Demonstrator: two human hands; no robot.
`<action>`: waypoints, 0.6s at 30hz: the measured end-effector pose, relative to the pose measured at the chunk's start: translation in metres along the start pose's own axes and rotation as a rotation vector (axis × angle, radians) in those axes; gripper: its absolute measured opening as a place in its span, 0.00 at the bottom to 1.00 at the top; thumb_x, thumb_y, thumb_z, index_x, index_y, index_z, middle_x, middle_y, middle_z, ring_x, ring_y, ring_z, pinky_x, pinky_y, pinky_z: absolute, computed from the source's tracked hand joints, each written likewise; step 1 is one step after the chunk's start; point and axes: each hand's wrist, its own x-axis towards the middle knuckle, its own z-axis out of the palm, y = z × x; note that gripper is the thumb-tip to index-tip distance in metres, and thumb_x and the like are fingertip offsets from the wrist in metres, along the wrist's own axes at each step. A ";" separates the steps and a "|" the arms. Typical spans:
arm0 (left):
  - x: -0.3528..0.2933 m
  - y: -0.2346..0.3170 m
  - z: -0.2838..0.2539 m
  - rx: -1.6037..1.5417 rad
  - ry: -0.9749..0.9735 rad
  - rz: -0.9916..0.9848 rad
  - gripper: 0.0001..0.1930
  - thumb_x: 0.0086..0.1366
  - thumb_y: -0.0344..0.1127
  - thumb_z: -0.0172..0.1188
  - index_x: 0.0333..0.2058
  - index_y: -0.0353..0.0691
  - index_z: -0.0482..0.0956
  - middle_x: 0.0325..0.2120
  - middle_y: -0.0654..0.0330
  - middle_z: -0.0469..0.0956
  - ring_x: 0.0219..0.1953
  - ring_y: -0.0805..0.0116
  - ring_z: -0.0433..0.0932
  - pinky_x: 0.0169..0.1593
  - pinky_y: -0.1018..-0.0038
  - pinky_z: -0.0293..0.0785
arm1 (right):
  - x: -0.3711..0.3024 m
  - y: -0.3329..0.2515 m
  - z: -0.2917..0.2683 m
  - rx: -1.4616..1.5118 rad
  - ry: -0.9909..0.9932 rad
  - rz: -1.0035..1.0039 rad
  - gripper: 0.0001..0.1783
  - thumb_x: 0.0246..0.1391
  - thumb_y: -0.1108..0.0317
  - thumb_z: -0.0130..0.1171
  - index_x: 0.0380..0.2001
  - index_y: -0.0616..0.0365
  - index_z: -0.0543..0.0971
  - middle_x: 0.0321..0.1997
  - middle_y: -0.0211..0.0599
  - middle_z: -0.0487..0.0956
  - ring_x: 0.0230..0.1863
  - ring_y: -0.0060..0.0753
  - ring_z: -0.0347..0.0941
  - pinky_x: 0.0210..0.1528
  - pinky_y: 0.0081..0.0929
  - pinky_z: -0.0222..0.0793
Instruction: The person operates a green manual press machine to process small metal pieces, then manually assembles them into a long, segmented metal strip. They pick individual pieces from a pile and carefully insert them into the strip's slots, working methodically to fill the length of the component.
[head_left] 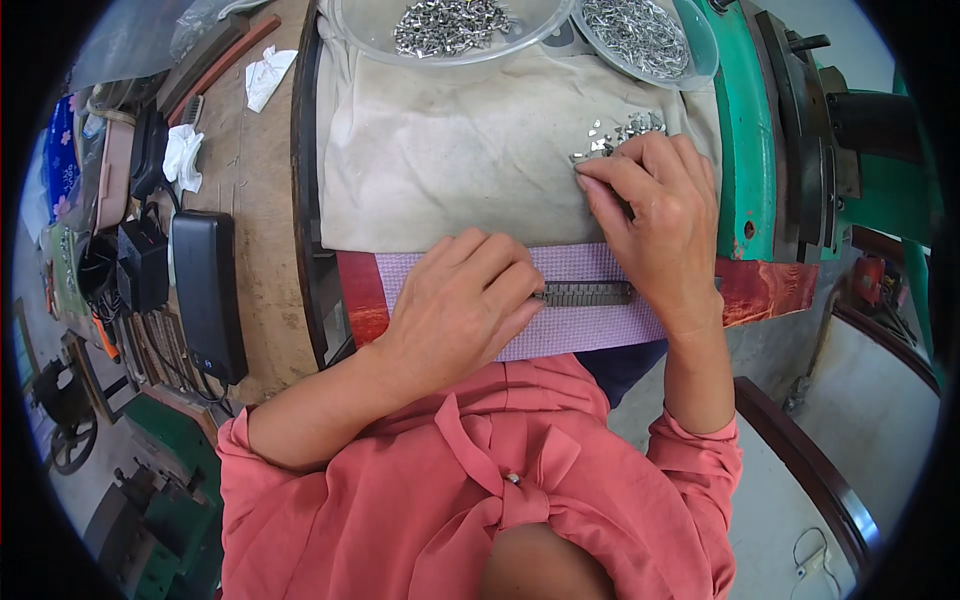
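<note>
Pink shirt (330, 500) nearest; left hand (455, 300) clamped on metal strip (590, 294) by its end, seemingly to steady it.
Strip runs right from that grip; right hand (665, 205) has fingertips nearly together, can't tell if holding anything, beside small metal pieces (640, 125) probably heaped for easy reach.

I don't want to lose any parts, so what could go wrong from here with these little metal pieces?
The loose metal pieces by the right hand could scatter if brushed. The segmented metal strip, with the left hand at one end, might slide if nudged.
</note>
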 end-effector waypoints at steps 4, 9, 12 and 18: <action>-0.001 0.001 0.003 0.021 0.003 0.013 0.11 0.51 0.29 0.71 0.32 0.41 0.78 0.35 0.61 0.76 0.35 0.59 0.74 0.38 0.65 0.70 | -0.003 0.000 0.001 0.000 0.016 0.029 0.09 0.42 0.71 0.72 0.30 0.51 0.85 0.34 0.29 0.75 0.39 0.38 0.72 0.40 0.37 0.64; 0.000 0.002 0.005 0.037 0.012 0.016 0.10 0.53 0.28 0.70 0.32 0.41 0.77 0.34 0.61 0.76 0.35 0.58 0.75 0.38 0.65 0.71 | -0.006 -0.001 -0.002 0.022 0.038 0.029 0.08 0.42 0.71 0.72 0.30 0.52 0.84 0.37 0.30 0.76 0.40 0.40 0.72 0.41 0.37 0.64; 0.001 0.001 0.003 0.034 0.012 0.008 0.10 0.53 0.27 0.70 0.33 0.41 0.77 0.34 0.60 0.77 0.35 0.58 0.75 0.38 0.65 0.70 | -0.009 -0.001 0.000 0.145 0.062 0.064 0.08 0.42 0.71 0.72 0.29 0.52 0.84 0.37 0.30 0.76 0.41 0.40 0.72 0.42 0.37 0.65; 0.008 -0.007 -0.005 0.044 0.101 -0.032 0.10 0.53 0.26 0.69 0.33 0.39 0.77 0.35 0.59 0.77 0.35 0.56 0.74 0.39 0.64 0.70 | -0.013 0.000 0.005 0.190 0.018 0.041 0.08 0.43 0.71 0.73 0.30 0.51 0.84 0.38 0.31 0.76 0.43 0.40 0.71 0.45 0.38 0.65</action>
